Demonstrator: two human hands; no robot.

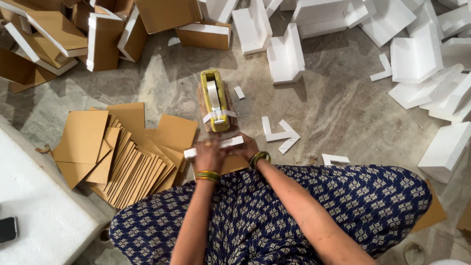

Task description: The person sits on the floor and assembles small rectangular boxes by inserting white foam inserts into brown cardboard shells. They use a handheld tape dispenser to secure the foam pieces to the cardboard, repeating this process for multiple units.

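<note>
Foam strip — clamped in the grip of both hands, left, right — below tape dispenser.

The tape dispenser stands on the floor at the middle, just beyond the foam strip held between the left hand and the right hand. Left of the hands lies a fan of cardboard sheets. Foam blocks crowd the far right (some overlapping), and cardboard-faced foam pieces pile at the far left. A phone rests on a foam slab, near left.
</note>
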